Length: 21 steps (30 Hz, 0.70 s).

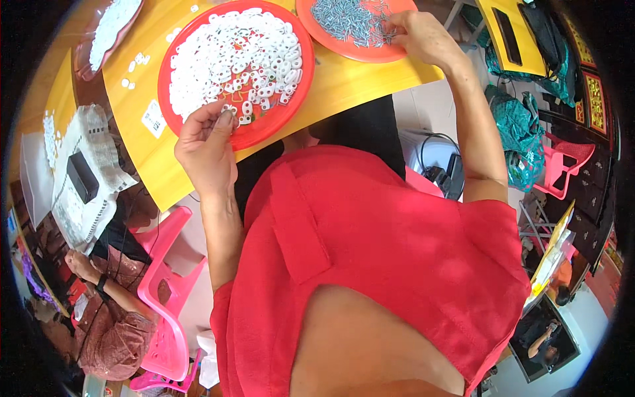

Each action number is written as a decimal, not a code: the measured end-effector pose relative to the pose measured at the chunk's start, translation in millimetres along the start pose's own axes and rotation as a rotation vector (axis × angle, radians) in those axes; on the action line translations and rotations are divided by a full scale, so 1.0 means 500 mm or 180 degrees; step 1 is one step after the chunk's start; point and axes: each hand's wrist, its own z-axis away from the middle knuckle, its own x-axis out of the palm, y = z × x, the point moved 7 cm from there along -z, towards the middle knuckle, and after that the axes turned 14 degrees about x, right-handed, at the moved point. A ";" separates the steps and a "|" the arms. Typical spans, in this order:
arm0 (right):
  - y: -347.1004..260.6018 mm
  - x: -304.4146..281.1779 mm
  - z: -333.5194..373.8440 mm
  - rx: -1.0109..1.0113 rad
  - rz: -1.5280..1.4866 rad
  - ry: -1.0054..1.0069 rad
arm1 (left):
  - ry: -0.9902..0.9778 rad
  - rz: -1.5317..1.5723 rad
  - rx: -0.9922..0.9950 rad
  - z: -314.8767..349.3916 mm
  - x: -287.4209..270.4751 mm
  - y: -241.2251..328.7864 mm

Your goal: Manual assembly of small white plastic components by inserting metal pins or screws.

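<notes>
A round red tray [305, 73] holds a heap of small white plastic pieces [218, 59] with holes in them. At its near left edge, my left hand [210, 142] is closed, thumb pressed against the fingers in a pinch. Whatever sits between those fingertips is too small to make out. To the right, an orange-red plate [377, 54] carries a pile of small grey metal screws or nails [347, 21]. My right hand [426, 40] reaches over that plate's right side, its curled fingertips down among the metal pieces; what they grip is hidden.
Both trays stand on a yellow table [159, 175], with loose white pieces [135, 63] and a small white card [153, 119] to the left. Another tray [116, 30] of white bits lies far left. A pink chair [165, 317] and a seated co-worker's arm [122, 294] are at lower left.
</notes>
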 end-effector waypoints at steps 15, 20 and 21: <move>-0.008 0.024 -0.025 0.0124 -0.1504 0.0036 | 0.0049 0.0107 -0.0047 0.002 0.001 -0.001; 0.000 0.025 -0.033 0.0172 -0.3007 -0.0528 | 0.0013 0.0333 -0.0046 -0.002 0.010 0.001; 0.002 0.023 -0.028 0.0289 -0.3202 -0.0605 | -0.0007 0.0425 -0.0100 -0.004 0.015 -0.001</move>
